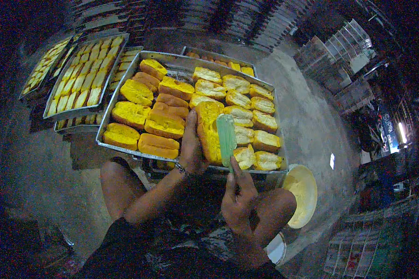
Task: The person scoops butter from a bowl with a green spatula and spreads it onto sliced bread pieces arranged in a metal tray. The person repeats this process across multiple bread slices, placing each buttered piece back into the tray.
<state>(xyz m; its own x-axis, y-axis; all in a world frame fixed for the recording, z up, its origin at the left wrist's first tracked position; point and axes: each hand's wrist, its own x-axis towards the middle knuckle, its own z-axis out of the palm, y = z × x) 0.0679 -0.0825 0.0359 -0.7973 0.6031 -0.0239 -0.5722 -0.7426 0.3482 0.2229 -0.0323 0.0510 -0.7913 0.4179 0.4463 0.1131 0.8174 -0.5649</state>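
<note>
My left hand [192, 146] holds a split bread roll [209, 134] upright above the metal baking tray [192, 57], its yellow cut face turned up. In my right hand [240, 191] is a green spatula [226, 139], its flat blade smeared with a pale paste and overlapping the roll's right edge. Whether the blade touches the roll cannot be made out. On the tray's right side, rolls [266, 140] carry a pale spread. To the left lie yellow and brown rolls [164, 123] without visible spread. The tray rests in front of my knees.
A basin of pale yellow cream [302, 197] stands beside my right knee, with a white container [276, 248] below it. Trays of rolls [85, 75] are stacked at the left. Another tray [220, 60] lies behind. Plastic crates [349, 45] stand at the far right.
</note>
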